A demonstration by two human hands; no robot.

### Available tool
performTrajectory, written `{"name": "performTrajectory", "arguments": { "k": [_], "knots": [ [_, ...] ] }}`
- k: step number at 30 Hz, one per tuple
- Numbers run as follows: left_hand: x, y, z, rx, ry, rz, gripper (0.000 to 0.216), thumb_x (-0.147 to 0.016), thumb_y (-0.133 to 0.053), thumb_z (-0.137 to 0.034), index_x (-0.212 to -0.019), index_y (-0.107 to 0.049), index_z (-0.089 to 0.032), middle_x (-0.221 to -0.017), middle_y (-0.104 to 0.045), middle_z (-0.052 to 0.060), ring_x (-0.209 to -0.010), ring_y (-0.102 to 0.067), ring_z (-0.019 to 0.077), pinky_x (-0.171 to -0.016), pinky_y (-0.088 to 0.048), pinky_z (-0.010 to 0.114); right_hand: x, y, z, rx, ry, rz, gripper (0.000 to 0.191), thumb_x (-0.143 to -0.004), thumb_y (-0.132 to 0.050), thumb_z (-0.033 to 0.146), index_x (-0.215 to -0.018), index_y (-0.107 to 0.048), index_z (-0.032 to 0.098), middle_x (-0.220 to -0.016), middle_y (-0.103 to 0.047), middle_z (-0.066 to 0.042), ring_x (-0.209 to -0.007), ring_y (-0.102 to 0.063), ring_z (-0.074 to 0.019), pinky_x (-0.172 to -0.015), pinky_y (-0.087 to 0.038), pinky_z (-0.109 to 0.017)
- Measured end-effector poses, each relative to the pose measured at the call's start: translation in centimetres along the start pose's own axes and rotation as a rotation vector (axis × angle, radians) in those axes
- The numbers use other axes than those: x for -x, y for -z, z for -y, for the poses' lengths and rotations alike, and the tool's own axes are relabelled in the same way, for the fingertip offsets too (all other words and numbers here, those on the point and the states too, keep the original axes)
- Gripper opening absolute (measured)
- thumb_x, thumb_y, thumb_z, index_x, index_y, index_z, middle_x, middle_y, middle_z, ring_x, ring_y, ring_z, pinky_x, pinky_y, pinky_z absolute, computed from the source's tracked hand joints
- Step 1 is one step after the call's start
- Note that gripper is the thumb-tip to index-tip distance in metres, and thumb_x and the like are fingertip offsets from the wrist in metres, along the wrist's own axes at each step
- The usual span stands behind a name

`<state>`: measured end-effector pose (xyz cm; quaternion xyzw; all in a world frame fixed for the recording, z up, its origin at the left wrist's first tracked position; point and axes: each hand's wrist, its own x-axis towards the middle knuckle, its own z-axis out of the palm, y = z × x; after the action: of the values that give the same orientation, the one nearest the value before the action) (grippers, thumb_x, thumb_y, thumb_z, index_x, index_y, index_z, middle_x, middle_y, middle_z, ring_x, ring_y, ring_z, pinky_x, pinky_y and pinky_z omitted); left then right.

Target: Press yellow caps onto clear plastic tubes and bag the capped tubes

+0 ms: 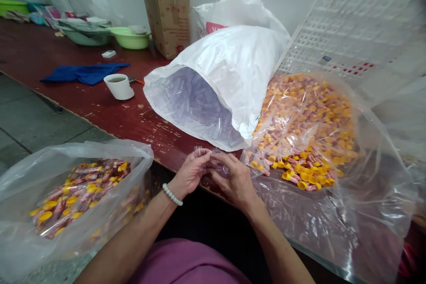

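My left hand [190, 172] and my right hand [234, 177] meet at the table's front edge, fingers pinched together on a small clear plastic bag [214, 163]. A white bead bracelet sits on my left wrist. Just right of my hands lies an open clear bag [336, 177] spilling yellow-capped red-wrapped pieces [301, 175]. Behind my hands a big white sack [229, 75] lies on its side, its mouth showing clear plastic bags inside. At lower left a clear bag [66, 195] holds packed yellow-and-red pieces.
The dark red table [109, 111] carries a white cup [119, 85], a blue cloth [84, 73], green basins [131, 37] and a cardboard box [169, 11]. A white perforated crate [359, 22] leans at the right. Grey floor shows at the left.
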<state>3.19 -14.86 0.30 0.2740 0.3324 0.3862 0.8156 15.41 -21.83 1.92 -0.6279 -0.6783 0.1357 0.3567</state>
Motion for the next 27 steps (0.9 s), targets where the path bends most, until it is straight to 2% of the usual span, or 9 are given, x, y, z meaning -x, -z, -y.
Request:
{"name": "performTrajectory", "arguments": {
  "k": [3,5,10,13,15,17,20,23,27],
  "knots": [
    [0.8,0.6,-0.2,-0.145,-0.002,0.187,0.024,-0.07,-0.074,-0.026,-0.088,-0.064,-0.014,-0.085,-0.068,0.004,-0.075,-0.065,0.0134,-0.066,-0.05,0.022,-0.2,0.7,-1.0,-0.358,-0.16,0.031,0.024,-0.076,-0.063,0.026,-0.099,-0.062,0.021,-0.089,-0.068,-0.003,-0.077,-0.064,-0.0154,-0.071,-0.051,-0.028],
    [1.0,0.9,-0.3,-0.213,-0.017,0.273,0.027,-0.073,-0.072,-0.027,-0.096,-0.064,-0.014,-0.096,-0.068,0.007,-0.085,-0.065,0.0167,-0.073,-0.051,0.026,-0.2,0.8,-1.4,-0.493,-0.258,0.017,0.028,-0.074,-0.066,0.029,-0.1,-0.06,0.019,-0.085,-0.067,-0.002,-0.072,-0.063,-0.0144,-0.065,-0.051,-0.026],
    [1.1,1.3,-0.2,-0.337,-0.012,0.377,0.036,-0.075,-0.07,-0.026,-0.108,-0.062,-0.015,-0.115,-0.063,0.01,-0.099,-0.062,0.0214,-0.08,-0.052,0.031,0.2,0.4,-1.4,-0.61,-0.348,-0.105,0.037,-0.069,-0.071,0.03,-0.102,-0.058,0.02,-0.09,-0.063,-0.001,-0.074,-0.061,-0.0124,-0.064,-0.05,-0.024],
    [1.3,1.4,0.1,-0.368,0.05,0.439,0.037,-0.075,-0.07,-0.023,-0.11,-0.061,-0.017,-0.112,-0.064,0.009,-0.096,-0.063,0.0188,-0.079,-0.052,0.029,0.4,0.0,-1.2,-0.744,-0.439,-0.19,0.036,-0.07,-0.071,0.035,-0.099,-0.055,0.021,-0.087,-0.059,0.002,-0.059,-0.055,-0.0078,-0.049,-0.044,-0.02],
    [1.6,1.3,0.5,-0.372,0.073,0.484,0.038,-0.075,-0.069,-0.021,-0.112,-0.061,-0.018,-0.109,-0.065,0.008,-0.095,-0.063,0.018,-0.078,-0.051,0.027,0.5,-0.1,-1.0,-0.739,-0.443,-0.267,0.035,-0.07,-0.071,0.036,-0.098,-0.055,0.022,-0.086,-0.057,0.003,-0.057,-0.052,-0.0066,-0.048,-0.042,-0.019],
    [1.7,1.1,1.1,-0.347,0.066,0.489,0.039,-0.074,-0.071,-0.019,-0.111,-0.061,-0.018,-0.106,-0.066,0.008,-0.094,-0.064,0.0183,-0.078,-0.051,0.027,0.6,-0.1,-0.7,-0.655,-0.396,-0.288,0.034,-0.07,-0.071,0.034,-0.098,-0.056,0.021,-0.087,-0.057,0.003,-0.063,-0.054,-0.0077,-0.055,-0.045,-0.02],
    [1.9,0.7,1.9,-0.307,0.005,0.413,0.047,-0.066,-0.076,-0.017,-0.11,-0.062,-0.017,-0.104,-0.067,0.007,-0.09,-0.064,0.0186,-0.076,-0.052,0.028,0.9,0.3,-0.3,-0.601,-0.328,-0.172,0.038,-0.073,-0.069,0.03,-0.107,-0.053,0.023,-0.096,-0.06,0.0,-0.073,-0.058,-0.0104,-0.063,-0.047,-0.022],
    [1.9,0.4,2.0,-0.341,-0.019,0.331,0.049,-0.063,-0.078,-0.019,-0.11,-0.061,-0.016,-0.099,-0.068,0.007,-0.077,-0.065,0.017,-0.065,-0.053,0.027,1.1,0.8,-0.2,-0.679,-0.268,-0.091,0.039,-0.079,-0.061,0.027,-0.116,-0.048,0.025,-0.113,-0.058,-0.002,-0.078,-0.059,-0.0107,-0.068,-0.049,-0.024],
    [2.0,0.2,1.7,-0.368,-0.09,0.294,0.038,-0.069,-0.074,-0.023,-0.104,-0.062,-0.014,-0.092,-0.067,0.006,-0.07,-0.065,0.015,-0.059,-0.054,0.025,1.3,1.2,-0.5,-0.738,-0.309,-0.204,0.031,-0.084,-0.055,0.032,-0.113,-0.048,0.025,-0.114,-0.059,-0.003,-0.061,-0.054,-0.0071,-0.058,-0.047,-0.024]
  ]
}}
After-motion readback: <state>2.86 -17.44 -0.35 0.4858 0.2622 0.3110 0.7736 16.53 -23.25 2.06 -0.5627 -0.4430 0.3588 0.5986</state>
